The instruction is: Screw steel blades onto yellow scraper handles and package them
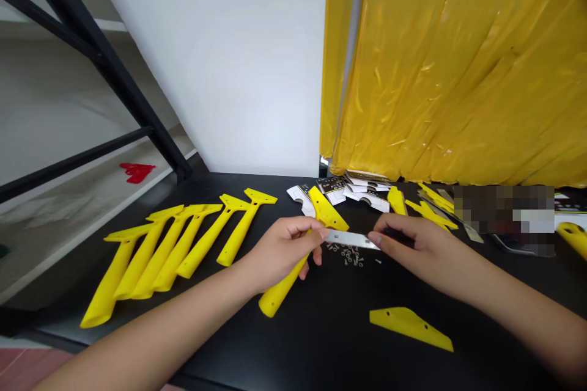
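Note:
My left hand (287,250) is closed around a yellow scraper handle (285,287), its wide head pointing up and away. Between that hand's thumb and fingers is also the left end of a flat metal scraper blade (351,239) with holes in it. My right hand (413,247) pinches the blade's right end. Just beyond and below the blade lie several small screws and nuts (352,255), partly hidden by it. A loose yellow cover plate (408,325) with two holes rests on the black table nearer to me, below my right hand.
Several yellow scraper handles (204,238) lie in a row at left. Printed card sleeves (367,192) are piled at the back, with more yellow plates (431,214) to their right. A black rack frame (114,73) stands left; a yellow-wrapped stack (458,73) rises behind.

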`<state>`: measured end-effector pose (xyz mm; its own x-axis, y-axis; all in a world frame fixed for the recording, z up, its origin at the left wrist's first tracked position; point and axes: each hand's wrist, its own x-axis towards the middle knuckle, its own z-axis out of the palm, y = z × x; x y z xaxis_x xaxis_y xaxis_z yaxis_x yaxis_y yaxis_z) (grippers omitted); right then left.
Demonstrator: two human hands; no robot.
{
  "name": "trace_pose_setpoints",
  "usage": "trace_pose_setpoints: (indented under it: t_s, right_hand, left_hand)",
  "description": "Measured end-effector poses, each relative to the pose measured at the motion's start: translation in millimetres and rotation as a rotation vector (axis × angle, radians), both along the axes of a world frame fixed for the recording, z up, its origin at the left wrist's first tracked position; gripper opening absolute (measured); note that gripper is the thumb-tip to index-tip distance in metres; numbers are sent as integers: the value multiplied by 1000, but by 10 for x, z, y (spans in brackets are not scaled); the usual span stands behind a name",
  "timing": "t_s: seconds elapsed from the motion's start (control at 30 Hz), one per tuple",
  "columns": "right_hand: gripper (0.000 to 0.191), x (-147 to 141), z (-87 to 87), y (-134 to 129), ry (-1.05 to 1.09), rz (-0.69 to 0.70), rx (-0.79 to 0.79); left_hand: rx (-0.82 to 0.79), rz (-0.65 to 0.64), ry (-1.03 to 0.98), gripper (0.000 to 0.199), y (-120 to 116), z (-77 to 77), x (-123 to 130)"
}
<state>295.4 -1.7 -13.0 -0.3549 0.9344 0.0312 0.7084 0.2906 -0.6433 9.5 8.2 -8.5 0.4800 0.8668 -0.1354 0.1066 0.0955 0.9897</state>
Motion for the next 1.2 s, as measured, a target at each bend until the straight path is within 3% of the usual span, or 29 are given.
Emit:
trace_pose_setpoints:
  t_s: [0.27,0.43,0.67,0.8,1.0,1.2]
  right_hand:
    - [39,-12,48,13,232,-16,-146]
    - [34,-15,47,1,259,74,-289]
    - [26,-137,69,-83,364,98,-335]
    - [28,-144,92,-101,355,92,-373]
    - [27,-173,57,-142,215,107,-346]
    - [12,-229,-28,-320,-200,243,-13]
  left_hand:
    - [28,44,-6,34,48,30,-28]
    - [26,-30,35,36,52,48,-31]
    - [1,-209,54,35,-9,-26,-2]
    - [55,-175,-67,29,-42,-38,30]
    - [56,-150,-65,25,-27,-90,81]
    - [36,-113,-60,30,11,-120,68]
